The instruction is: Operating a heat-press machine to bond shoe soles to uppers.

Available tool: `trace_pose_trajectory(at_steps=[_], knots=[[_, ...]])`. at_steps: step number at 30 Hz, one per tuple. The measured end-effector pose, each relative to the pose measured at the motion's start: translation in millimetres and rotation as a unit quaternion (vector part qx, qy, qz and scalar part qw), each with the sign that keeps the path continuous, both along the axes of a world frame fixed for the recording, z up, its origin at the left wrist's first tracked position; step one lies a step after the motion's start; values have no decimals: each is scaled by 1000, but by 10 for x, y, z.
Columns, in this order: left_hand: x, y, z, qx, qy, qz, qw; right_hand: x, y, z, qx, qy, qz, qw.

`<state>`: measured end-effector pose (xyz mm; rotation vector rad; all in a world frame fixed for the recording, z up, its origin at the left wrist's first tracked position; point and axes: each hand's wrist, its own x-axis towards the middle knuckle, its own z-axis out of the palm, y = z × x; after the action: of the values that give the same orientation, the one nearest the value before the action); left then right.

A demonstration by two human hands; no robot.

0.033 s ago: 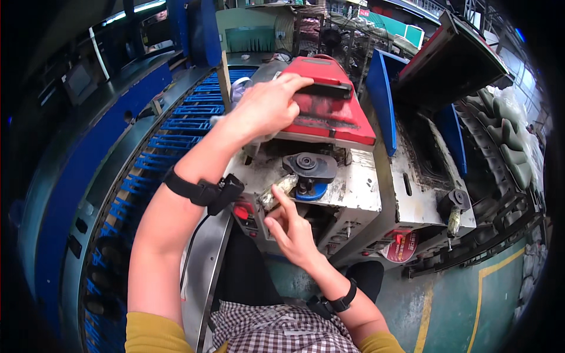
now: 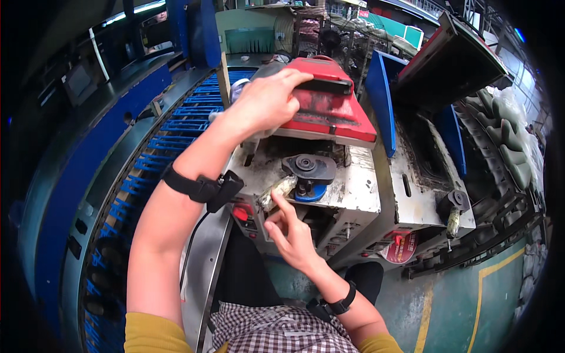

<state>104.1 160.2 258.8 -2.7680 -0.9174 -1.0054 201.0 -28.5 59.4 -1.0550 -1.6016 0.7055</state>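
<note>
My left hand (image 2: pixel 266 101) lies at the left end of the black handle (image 2: pixel 329 86) on a red machine lid (image 2: pixel 353 120), its fingers curled over the handle. The lid's front edge sits raised above the stained white machine body (image 2: pixel 362 176). Lower down, my right hand (image 2: pixel 294 238) touches a lever grip wrapped in clear tape (image 2: pixel 278 191) with a fingertip. Its thumb is held apart from the fingers. The lever runs to a dark grey clamp (image 2: pixel 309 167) with a round hub, above a blue base (image 2: pixel 312 193). What lies under the lid is mostly hidden.
A blue roller conveyor (image 2: pixel 182 117) runs along the left. At the right stands a second machine with its lid raised (image 2: pixel 447 65), between blue side panels (image 2: pixel 384 103). Beyond it is a rack of grey moulded pieces (image 2: pixel 509 135). A red switch (image 2: pixel 240 213) is below the lever.
</note>
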Motion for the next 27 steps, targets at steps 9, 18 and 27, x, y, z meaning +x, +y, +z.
trace_pose_trajectory(at_steps=[9, 18, 27], knots=[[28, 358, 511, -11, -116, -18, 993, 14, -180, -101, 20, 61, 25, 998], [-647, -1579, -1011, -193, -471, -59, 859, 44, -420, -274, -69, 178, 136, 972], [-757, -2409, -2225, -466, -644, 23, 606, -372, -402, -667, -286, 280, 189, 897]])
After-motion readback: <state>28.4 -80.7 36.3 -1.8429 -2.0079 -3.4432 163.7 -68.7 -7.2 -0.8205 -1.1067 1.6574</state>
